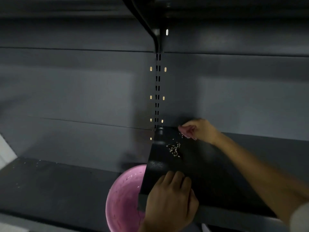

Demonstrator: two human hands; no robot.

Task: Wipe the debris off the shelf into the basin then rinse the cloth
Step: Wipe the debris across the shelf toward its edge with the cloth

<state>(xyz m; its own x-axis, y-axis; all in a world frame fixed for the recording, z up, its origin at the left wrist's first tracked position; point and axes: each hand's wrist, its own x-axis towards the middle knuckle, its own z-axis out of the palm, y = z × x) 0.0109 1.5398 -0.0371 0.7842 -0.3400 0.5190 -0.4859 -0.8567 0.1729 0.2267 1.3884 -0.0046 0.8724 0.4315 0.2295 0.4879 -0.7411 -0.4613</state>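
1. Your right hand [199, 130] reaches to the back of the dark shelf [217, 173], near the back panel [83, 91]. Its fingers are curled and pinched together; whether they hold a cloth, I cannot tell. No cloth is plainly visible.
2. The debris [174, 149], a small cluster of pale bits, lies on the shelf just in front of and slightly left of that hand, close to the shelf's left edge.
3. Your left hand [170, 200] rests on the shelf's front left corner, fingers bent over the top surface, holding nothing loose.
4. The pink basin [123, 195] sits below and left of that edge, on the lower shelf [50, 181], partly hidden beneath the upper one.
5. Judgement: the right hand is nearer the debris. The sweep should run leftward and forward so the bits drop over the left edge into the basin.
6. Risk: bits pushed too far back may miss the basin. Scattered specks already lie on the lower shelf.
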